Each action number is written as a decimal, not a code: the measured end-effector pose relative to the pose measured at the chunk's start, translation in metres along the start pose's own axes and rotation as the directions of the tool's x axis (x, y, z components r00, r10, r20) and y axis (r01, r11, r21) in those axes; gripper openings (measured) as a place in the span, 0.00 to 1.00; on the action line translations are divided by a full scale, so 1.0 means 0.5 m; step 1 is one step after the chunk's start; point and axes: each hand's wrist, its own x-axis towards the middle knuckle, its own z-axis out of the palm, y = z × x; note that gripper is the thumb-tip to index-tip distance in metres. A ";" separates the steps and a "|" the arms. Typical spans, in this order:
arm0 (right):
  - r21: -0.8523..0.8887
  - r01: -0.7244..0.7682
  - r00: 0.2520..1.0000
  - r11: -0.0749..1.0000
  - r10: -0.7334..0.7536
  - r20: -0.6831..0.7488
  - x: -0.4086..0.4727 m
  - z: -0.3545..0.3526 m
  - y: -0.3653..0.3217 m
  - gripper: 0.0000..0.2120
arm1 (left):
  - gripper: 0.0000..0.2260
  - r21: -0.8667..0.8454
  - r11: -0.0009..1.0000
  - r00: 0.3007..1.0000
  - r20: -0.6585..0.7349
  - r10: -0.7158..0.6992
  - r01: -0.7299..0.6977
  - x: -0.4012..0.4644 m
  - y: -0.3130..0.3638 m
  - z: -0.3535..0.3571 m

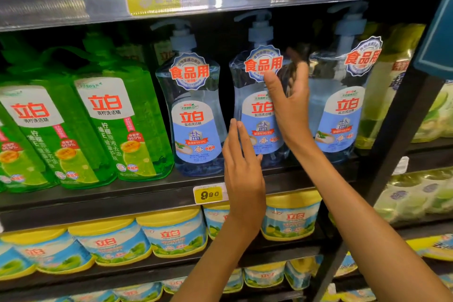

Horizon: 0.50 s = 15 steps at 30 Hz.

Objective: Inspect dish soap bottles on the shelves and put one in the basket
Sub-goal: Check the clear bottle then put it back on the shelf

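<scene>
I stand facing a store shelf (157, 191), and my landmark is the middle clear-blue dish soap bottle (255, 115) of three pump bottles. My right hand (289, 103) is open, thumb across the bottle's front and fingers reaching around its right side, probably to draw it out for a look. My left hand (242, 171) is open just below and left of it, ready to support its base. Green bottles (117, 130) stand further left. No basket is in view.
</scene>
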 end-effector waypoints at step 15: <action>-0.475 -0.079 0.960 0.876 -0.061 -0.273 -0.061 -0.167 -0.048 0.38 | 0.29 -0.432 0.901 0.944 0.280 0.173 -0.037 -0.010 0.124 0.021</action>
